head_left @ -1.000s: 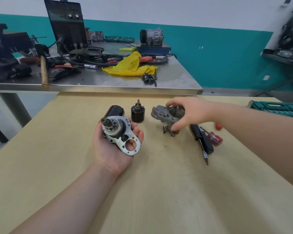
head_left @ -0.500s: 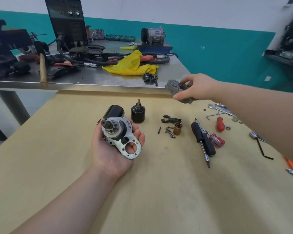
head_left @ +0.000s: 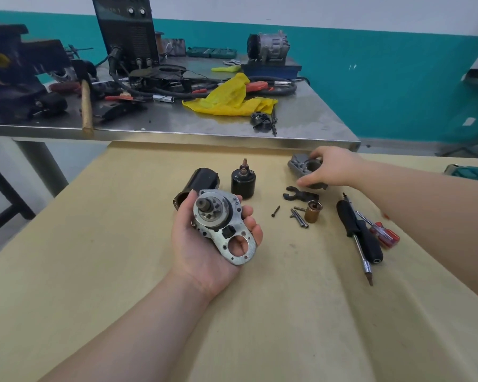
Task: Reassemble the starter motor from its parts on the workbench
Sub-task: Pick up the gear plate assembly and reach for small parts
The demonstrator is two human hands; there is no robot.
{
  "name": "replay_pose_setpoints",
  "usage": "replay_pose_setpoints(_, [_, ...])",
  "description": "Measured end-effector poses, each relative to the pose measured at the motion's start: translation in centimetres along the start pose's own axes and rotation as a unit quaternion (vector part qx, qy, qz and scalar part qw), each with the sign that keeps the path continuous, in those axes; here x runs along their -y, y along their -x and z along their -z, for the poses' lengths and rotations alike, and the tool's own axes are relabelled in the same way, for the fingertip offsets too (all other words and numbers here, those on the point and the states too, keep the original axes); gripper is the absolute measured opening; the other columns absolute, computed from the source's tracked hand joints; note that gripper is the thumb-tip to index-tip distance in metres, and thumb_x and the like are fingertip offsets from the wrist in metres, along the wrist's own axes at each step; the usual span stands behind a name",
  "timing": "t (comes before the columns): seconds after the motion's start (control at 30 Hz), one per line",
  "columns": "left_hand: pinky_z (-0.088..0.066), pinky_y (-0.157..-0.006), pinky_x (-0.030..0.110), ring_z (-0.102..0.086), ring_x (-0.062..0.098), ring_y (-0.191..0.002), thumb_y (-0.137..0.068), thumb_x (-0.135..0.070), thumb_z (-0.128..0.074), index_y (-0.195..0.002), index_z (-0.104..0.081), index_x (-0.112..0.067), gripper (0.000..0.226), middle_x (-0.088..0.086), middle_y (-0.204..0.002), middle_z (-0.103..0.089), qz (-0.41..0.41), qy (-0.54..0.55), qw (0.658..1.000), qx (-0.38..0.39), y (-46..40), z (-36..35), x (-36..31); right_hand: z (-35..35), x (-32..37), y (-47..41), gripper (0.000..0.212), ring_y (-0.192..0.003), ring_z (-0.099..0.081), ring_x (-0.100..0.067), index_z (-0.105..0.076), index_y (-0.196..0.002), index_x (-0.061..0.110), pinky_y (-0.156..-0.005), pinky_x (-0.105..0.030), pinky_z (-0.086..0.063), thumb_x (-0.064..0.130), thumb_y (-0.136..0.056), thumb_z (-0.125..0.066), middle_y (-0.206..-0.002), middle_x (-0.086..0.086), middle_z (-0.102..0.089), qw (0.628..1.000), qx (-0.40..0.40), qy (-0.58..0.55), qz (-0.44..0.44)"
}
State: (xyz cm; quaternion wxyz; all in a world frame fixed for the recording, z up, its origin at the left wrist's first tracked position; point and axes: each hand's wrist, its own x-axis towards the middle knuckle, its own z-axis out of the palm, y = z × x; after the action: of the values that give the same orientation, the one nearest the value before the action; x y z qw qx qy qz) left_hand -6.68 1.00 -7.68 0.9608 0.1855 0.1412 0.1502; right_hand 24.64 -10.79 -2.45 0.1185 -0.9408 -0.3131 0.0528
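Moved since half a second ago: the right hand (head_left: 332, 170) with the grey nose housing (head_left: 301, 166), from raised near the steel bench edge down to the tabletop (head_left: 149, 312), beyond the black shift fork (head_left: 298, 193); its fingers curl over the housing rim. Left hand (head_left: 204, 244), unchanged, palm up, fingers cupped round the drive-end plate with pinion (head_left: 224, 224). Loose on the tabletop: black motor body (head_left: 202, 179) on its side behind the left hand; black solenoid (head_left: 243, 183) upright; brass-coloured bush (head_left: 313, 212); several bolts (head_left: 298, 217); one dark screw (head_left: 275, 211); black-handled driver (head_left: 359, 230); red screwdriver (head_left: 384, 235). Judged progress: early; pinion sits in its plate, while body, solenoid, fork, housing and fasteners remain unfitted.
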Motion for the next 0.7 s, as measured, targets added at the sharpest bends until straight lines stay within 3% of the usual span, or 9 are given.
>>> replay_pose_setpoints(0.07, [-0.061,-0.077,0.044,-0.072,0.034,-0.075,-0.088,-0.064,-0.068,-0.096,-0.082,0.000,0.066,0.021,-0.097,-0.073,0.001,-0.004,1.000,0.004,0.0,0.1,0.1,-0.5,-0.2,0.0,0.101,-0.123,-0.062,-0.027,-0.050,-0.153,0.028,-0.085,-0.034,-0.053,0.071,-0.069,-0.087,-0.146,-0.005,-0.062,1.000,0.009,0.007,-0.002])
replay_pose_setpoints(0.23, [-0.061,-0.077,0.044,-0.071,0.035,-0.075,-0.086,-0.063,-0.069,-0.098,-0.082,0.000,0.065,0.021,-0.098,-0.073,0.001,-0.012,1.000,0.007,-0.1,0.1,0.2,-0.8,0.0,0.4,0.103,-0.134,-0.058,-0.032,-0.045,-0.157,0.028,-0.103,-0.044,-0.055,0.076,-0.073,-0.081,-0.155,-0.006,-0.056,0.999,0.024,0.031,-0.003])
replay_pose_setpoints(0.3, [-0.061,-0.077,0.045,-0.071,0.035,-0.075,-0.085,-0.062,-0.070,-0.098,-0.081,0.000,0.065,0.021,-0.098,-0.073,0.001,-0.009,1.000,0.008,-0.2,0.1,0.1,0.0,0.7,0.9,0.093,-0.134,-0.059,-0.032,-0.049,-0.156,0.026,-0.105,-0.046,-0.055,0.073,-0.080,-0.077,-0.155,-0.006,-0.057,0.999,-0.002,0.033,0.014])
replay_pose_setpoints(0.4, [-0.061,-0.077,0.045,-0.072,0.035,-0.076,-0.085,-0.062,-0.071,-0.099,-0.081,0.001,0.065,0.022,-0.099,-0.073,0.000,-0.007,1.000,0.010,-0.2,0.2,0.1,1.8,2.6,2.2,0.053,-0.118,-0.066,-0.025,-0.066,-0.138,0.027,-0.098,-0.040,-0.056,0.054,-0.093,-0.074,-0.137,-0.002,-0.069,0.995,-0.044,0.020,0.088])
replay_pose_setpoints(0.5, [-0.061,-0.077,0.044,-0.071,0.035,-0.076,-0.084,-0.062,-0.072,-0.098,-0.081,0.001,0.065,0.022,-0.099,-0.072,-0.003,-0.007,1.000,0.010,-0.2,0.1,0.0,3.0,4.7,4.4,0.017,-0.100,-0.066,-0.015,-0.077,-0.105,0.037,-0.088,-0.036,-0.057,0.049,-0.095,-0.071,-0.110,0.010,-0.074,0.977,0.008,0.117,0.176])
replay_pose_setpoints(0.57, [-0.061,-0.078,0.043,-0.071,0.035,-0.076,-0.084,-0.061,-0.072,-0.098,-0.081,0.001,0.064,0.022,-0.100,-0.072,-0.006,-0.004,1.000,0.010,-0.1,0.0,0.0,3.0,5.9,5.8,0.018,-0.097,-0.065,-0.011,-0.074,-0.094,0.041,-0.086,-0.036,-0.053,0.058,-0.091,-0.071,-0.100,0.018,-0.072,0.961,0.060,0.180,0.200])
replay_pose_setpoints(0.7, [-0.060,-0.075,0.042,-0.068,0.034,-0.074,-0.087,-0.060,-0.068,-0.097,-0.080,0.001,0.063,0.021,-0.099,-0.070,-0.011,0.005,1.000,0.017,0.0,-0.1,0.0,2.0,6.2,7.1,0.028,-0.097,-0.057,-0.013,-0.064,-0.102,0.041,-0.090,-0.040,-0.040,0.064,-0.088,-0.071,-0.093,0.022,-0.063,0.929,0.115,0.288,0.204])
